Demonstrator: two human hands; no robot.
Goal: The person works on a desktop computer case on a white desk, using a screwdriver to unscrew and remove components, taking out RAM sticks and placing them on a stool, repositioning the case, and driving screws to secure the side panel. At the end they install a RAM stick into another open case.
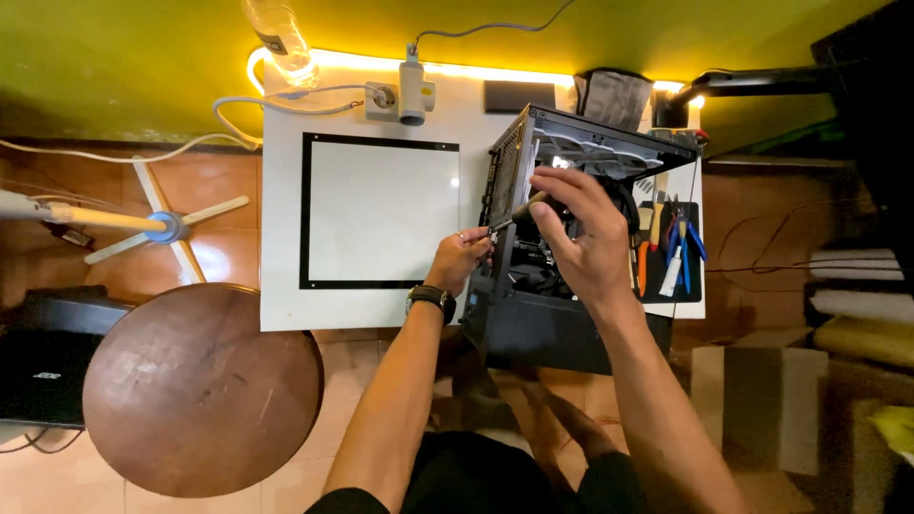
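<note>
Overhead view of a person working at an open black computer case (533, 314), which stands on the right part of a white table (286, 286) against a green wall. The right hand (581, 233) is above the case's open top, its fingers closed around the dark handle of a screwdriver (519, 214); the shaft slants down and leftward toward the case's upper left edge. The left hand (462, 259), with a dark wristwatch (430, 300) on its wrist, is at the left wall of the case, fingertips pinched together at the screwdriver's tip; whether a screw sits between them cannot be told. Left of the case, flat on the table, lies a white side panel with a black border (379, 211). Behind the case, at the wall, sit a white power socket with a plug (405, 90) and a lit strip of yellow light. Right of the case, a dark mat carries hand tools (671, 252) with orange and blue grips. In front and left of the case, on the floor, stands a round brown stool (200, 390).
</note>
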